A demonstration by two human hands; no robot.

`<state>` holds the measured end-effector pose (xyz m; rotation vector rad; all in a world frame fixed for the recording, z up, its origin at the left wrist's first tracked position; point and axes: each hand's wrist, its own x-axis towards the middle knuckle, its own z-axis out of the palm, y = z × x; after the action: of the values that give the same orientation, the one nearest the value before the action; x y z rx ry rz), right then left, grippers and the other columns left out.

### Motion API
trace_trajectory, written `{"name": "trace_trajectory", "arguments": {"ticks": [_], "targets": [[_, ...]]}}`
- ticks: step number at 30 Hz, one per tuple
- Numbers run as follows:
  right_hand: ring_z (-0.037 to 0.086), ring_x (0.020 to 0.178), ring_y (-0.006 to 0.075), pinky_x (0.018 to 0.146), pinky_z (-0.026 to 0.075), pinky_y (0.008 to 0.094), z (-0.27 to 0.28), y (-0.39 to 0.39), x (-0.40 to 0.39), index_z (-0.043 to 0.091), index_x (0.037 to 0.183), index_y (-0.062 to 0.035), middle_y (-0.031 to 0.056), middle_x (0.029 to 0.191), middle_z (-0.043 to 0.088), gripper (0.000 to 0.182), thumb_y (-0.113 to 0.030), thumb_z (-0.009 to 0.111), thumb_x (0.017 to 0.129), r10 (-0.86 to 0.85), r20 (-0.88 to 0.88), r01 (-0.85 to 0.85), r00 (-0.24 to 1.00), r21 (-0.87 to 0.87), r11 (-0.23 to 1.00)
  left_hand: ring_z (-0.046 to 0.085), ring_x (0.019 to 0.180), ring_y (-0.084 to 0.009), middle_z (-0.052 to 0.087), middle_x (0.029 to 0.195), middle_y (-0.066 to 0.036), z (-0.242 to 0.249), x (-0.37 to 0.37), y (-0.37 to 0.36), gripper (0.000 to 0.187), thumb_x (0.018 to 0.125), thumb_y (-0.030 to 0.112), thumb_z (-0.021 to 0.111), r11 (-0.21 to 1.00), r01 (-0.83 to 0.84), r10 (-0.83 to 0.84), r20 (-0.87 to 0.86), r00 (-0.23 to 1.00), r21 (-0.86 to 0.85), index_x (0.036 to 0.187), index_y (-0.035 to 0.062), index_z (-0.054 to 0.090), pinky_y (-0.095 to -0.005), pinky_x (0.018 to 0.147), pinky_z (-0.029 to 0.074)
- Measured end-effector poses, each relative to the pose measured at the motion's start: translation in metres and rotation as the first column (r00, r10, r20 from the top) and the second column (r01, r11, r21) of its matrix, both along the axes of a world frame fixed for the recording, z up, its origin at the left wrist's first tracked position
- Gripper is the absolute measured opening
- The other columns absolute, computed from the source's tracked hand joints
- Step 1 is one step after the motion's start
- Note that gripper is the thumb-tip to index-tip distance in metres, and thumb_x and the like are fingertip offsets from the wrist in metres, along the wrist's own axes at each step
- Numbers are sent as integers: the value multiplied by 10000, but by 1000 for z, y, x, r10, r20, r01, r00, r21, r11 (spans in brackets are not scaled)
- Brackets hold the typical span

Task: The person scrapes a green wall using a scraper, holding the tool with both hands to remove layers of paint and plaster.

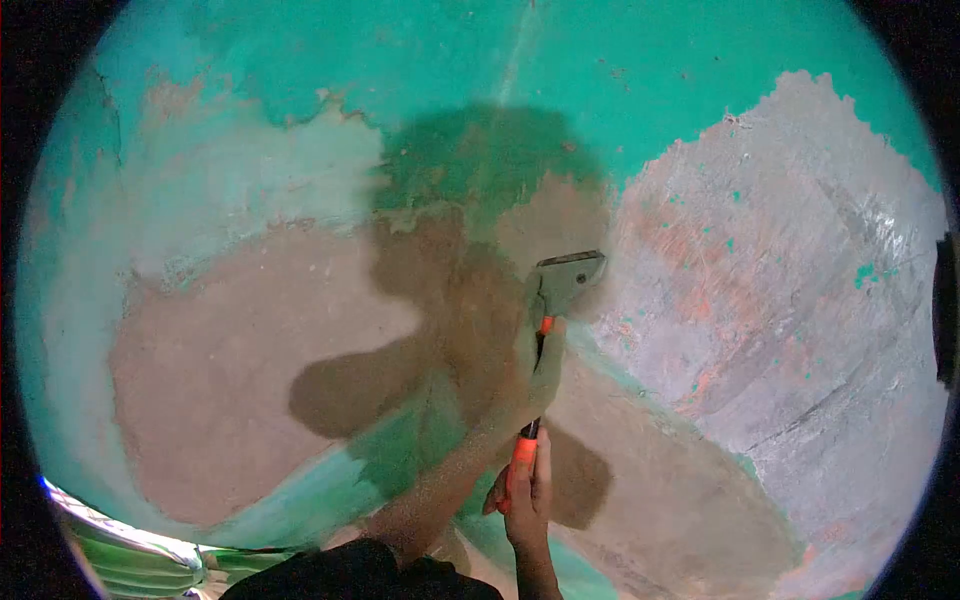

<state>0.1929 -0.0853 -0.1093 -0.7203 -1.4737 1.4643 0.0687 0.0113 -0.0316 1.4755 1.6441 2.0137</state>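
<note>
A long-handled scraper point(572, 280) stands upright against the wall, its wide metal blade at the top and its orange and black handle below. My left hand point(545, 375), blurred by motion, is wrapped round the upper handle just under the scraper's head. Lower down, the fingers of my right hand point(528, 485) close round the orange grip. Behind the blade, the wall point(560, 215) shows brown bare plaster below green paint.
Green paint point(700, 40) covers the upper wall. A rough grey patch point(800, 250) lies on the right and a smooth brown one point(240, 370) on the left. A dark shadow falls across the middle. Green fabric-like folds point(130, 565) show at the lower left.
</note>
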Motion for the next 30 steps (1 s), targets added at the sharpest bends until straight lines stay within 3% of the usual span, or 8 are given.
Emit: {"name": "trace_trajectory", "arguments": {"ticks": [3, 5, 7, 11, 19, 25, 28, 30], "targets": [[408, 455, 105, 388, 387, 276, 11, -5, -6, 94, 1546, -45, 36, 611, 432, 675, -344, 420, 1037, -4, -33, 3, 999, -51, 999, 583, 715, -239, 583, 836, -138, 4, -5, -10, 295, 1017, 244, 462, 996, 53, -54, -15, 998, -65, 1052, -32, 563, -382, 653, 479], [396, 452, 102, 382, 369, 271, 2, -2, -7, 102, 1545, -41, 34, 617, 433, 699, -369, 437, 1027, -4, -61, 3, 998, -23, 1000, 551, 602, -192, 557, 734, -81, 27, -6, -29, 303, 1027, 278, 444, 980, 174, -155, 174, 972, -101, 977, -1, 552, -345, 554, 462], [389, 451, 99, 380, 352, 264, 8, -9, -12, 112, 1544, -39, 24, 617, 431, 713, -379, 451, 1018, -38, -76, 34, 996, -56, 998, 494, 478, -142, 511, 626, -21, 44, -11, -40, 333, 1039, 325, 422, 905, 412, -283, 570, 771, -108, 913, 33, 522, -302, 446, 421], [383, 452, 92, 380, 330, 247, 13, -22, -27, 129, 1548, -57, 11, 625, 431, 728, -393, 478, 1005, -132, -28, 127, 991, -136, 983, 459, 423, -103, 513, 613, 5, 17, -11, -20, 421, 1002, 502, 433, 900, 414, -374, 729, 573, 135, 888, 101, 494, -262, 390, 397], [392, 465, 68, 399, 341, 225, 15, -27, -58, 200, 1536, -48, 0, 657, 454, 627, -342, 440, 1036, -170, -88, 166, 982, -51, 985, 391, 407, -82, 420, 594, 49, 24, -46, -16, 539, 961, 663, 368, 639, 726, -587, 770, 248, 254, 959, 138, 492, -251, 395, 330], [402, 484, 50, 423, 341, 210, 20, -31, -64, 219, 1526, -19, -17, 665, 463, 595, -291, 435, 1042, -225, 90, 214, 970, 120, 970, 293, 390, -69, 332, 551, 76, 24, -55, -10, 603, 915, 743, 348, 644, 742, -507, 831, 229, 188, 921, 159, 492, -261, 399, 288], [361, 458, 36, 411, 302, 204, 27, -28, -68, 173, 1537, -31, -45, 610, 406, 598, -271, 419, 1048, -204, 110, 182, 973, 189, 965, 271, 385, -64, 327, 550, 84, 30, -61, -3, 608, 910, 757, 333, 716, 683, -447, 845, 293, 142, 919, 169, 487, -257, 401, 267], [342, 445, 30, 405, 287, 201, 30, -31, -68, 149, 1543, -40, -56, 585, 379, 601, -265, 410, 1050, -212, 138, 184, 967, 188, 965, 284, 390, -75, 355, 563, 66, 25, -63, -3, 608, 909, 750, 338, 694, 699, -488, 826, 283, 170, 898, 162, 495, -273, 402, 306]]}}
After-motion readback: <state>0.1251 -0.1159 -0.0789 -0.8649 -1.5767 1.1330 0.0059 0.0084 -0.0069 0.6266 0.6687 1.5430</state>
